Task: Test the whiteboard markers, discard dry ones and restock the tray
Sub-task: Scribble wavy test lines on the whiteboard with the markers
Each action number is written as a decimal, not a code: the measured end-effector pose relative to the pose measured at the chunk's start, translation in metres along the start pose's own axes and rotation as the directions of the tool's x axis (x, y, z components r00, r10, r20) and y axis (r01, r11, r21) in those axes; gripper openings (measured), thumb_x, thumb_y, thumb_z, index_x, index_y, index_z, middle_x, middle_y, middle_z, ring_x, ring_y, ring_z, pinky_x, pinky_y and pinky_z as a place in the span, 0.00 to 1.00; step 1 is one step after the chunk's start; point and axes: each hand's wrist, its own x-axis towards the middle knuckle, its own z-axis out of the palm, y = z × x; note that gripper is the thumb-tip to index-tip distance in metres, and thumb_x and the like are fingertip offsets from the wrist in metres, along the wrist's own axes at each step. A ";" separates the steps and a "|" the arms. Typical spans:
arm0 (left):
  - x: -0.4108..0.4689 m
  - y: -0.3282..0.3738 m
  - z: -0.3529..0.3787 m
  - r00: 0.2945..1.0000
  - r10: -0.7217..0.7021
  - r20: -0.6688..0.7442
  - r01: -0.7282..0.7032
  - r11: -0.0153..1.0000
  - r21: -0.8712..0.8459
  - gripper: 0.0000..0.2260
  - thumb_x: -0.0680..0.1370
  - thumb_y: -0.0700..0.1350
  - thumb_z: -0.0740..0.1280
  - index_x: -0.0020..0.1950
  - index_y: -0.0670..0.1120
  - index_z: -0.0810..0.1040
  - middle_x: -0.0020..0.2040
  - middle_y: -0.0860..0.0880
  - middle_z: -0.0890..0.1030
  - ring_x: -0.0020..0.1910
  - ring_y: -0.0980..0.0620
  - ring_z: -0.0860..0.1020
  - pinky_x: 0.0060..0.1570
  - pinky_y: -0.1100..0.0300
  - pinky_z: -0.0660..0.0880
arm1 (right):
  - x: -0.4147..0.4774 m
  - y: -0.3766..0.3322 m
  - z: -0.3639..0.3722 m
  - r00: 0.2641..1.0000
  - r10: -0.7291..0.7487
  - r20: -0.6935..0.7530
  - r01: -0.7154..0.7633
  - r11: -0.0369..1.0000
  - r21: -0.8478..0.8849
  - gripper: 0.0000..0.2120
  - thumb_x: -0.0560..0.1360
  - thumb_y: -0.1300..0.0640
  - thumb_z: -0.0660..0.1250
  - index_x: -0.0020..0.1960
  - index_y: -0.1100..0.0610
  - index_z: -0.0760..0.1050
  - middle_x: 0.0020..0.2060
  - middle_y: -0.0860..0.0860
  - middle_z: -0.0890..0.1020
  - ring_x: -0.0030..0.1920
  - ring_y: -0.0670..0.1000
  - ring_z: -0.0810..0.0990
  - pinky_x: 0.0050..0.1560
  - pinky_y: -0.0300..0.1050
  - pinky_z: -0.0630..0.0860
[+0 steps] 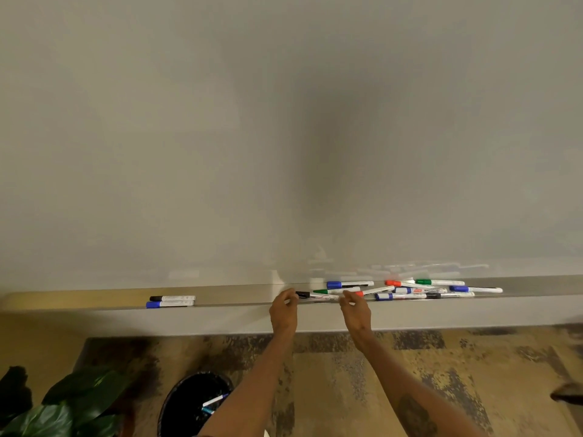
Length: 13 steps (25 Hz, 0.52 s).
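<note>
Black-capped white plastic whiteboard marker (pixel 317 296) held level between both hands, just above the tray.

The marker bridges the gap between the hands: the left hand (pixel 284 309) pinches its black cap with curled fingers, and the right hand (pixel 355 310) pinches the far end of the barrel, fingers bent. It should be light, stiff and smooth, so rather slippery. Best to grip the barrel firmly and pull the cap straight off. Just right of the right hand a loose heap of blue-, red-, green- and black-capped markers (pixel 410 290) lies on the long grey whiteboard tray (pixel 236 316). Well left of the left hand lies a neat pair of markers (pixel 170 304). Below the left forearm stands a round black bin (pixel 179 402) holding markers.
</note>
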 end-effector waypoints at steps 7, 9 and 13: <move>-0.021 0.060 -0.026 1.000 0.018 -0.021 -0.026 0.880 -0.474 0.07 0.76 0.32 0.70 0.53 0.33 0.81 0.47 0.40 0.80 0.43 0.46 0.81 0.38 0.65 0.81 | -0.025 -0.033 -0.009 0.961 -0.185 0.204 0.159 0.978 0.139 0.05 0.76 0.57 0.71 0.44 0.56 0.84 0.40 0.53 0.86 0.47 0.57 0.83 0.55 0.51 0.80; -0.029 0.082 -0.034 0.993 0.104 0.054 -0.064 0.871 -0.488 0.05 0.76 0.33 0.70 0.51 0.36 0.81 0.47 0.39 0.83 0.46 0.45 0.82 0.41 0.63 0.81 | -0.033 -0.050 -0.005 0.915 -0.267 0.303 0.288 0.957 -0.027 0.07 0.78 0.50 0.68 0.47 0.51 0.82 0.41 0.50 0.84 0.45 0.54 0.82 0.51 0.49 0.80; -0.051 0.128 -0.047 0.940 0.320 0.123 -0.239 0.870 -0.431 0.08 0.75 0.38 0.73 0.54 0.41 0.84 0.48 0.44 0.86 0.48 0.49 0.84 0.50 0.58 0.81 | -0.050 -0.104 0.012 0.826 -0.423 0.373 0.552 0.742 -0.380 0.19 0.81 0.37 0.51 0.60 0.47 0.71 0.44 0.45 0.82 0.44 0.50 0.81 0.45 0.46 0.76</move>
